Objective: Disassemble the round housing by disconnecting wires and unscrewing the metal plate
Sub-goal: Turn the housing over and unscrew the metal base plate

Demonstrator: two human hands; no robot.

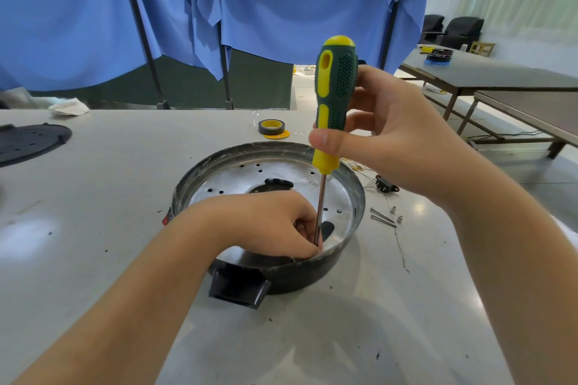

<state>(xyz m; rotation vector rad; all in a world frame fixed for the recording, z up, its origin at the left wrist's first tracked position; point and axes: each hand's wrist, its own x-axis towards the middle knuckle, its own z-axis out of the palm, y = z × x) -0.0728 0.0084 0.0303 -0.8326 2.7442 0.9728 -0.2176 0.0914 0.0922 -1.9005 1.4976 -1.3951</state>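
The round black housing (316, 272) sits on the table in front of me, with a shiny perforated metal plate (231, 184) inside it. My right hand (397, 141) grips the green and yellow handle of a screwdriver (334, 94), which stands upright with its shaft running down to the plate's near edge. My left hand (269, 222) reaches inside the housing. Its fingers pinch the lower shaft near the tip. The tip and any screw under it are hidden by those fingers.
Loose screws and small spacers (386, 216) lie right of the housing, beside a small black connector with wires (386, 187). A roll of black tape (271, 127) lies behind. A black perforated disc (28, 142) rests at far left. More tables (500, 78) stand at right.
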